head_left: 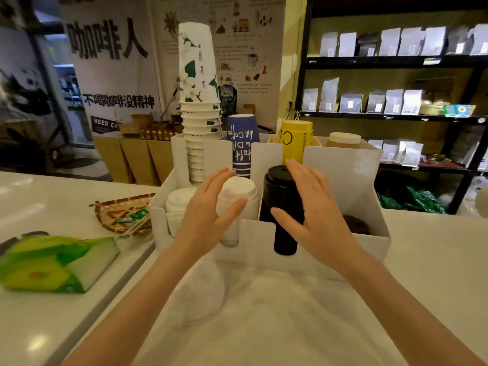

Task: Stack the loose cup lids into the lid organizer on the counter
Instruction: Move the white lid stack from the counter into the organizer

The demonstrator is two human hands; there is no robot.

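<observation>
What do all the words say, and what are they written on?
"咖啡人": big banner.
"不喝咖啡没精神": same banner, lower.
"NEED C…": dark sign, cut off.
"Coffee": purple cups, upside down; the rest unclear.
"C": yellow cups.
Poster and shelf bags: too small.

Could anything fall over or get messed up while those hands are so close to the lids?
Maybe. The left hand and right hand are open, on either side of the black lid stack. It stands tall in its slot, so a bump might tip it. The white lid stack beside it could get nudged crooked too. Behind them, the flowered paper cups tower far above the white organizer; shaking it might topple them.
</observation>
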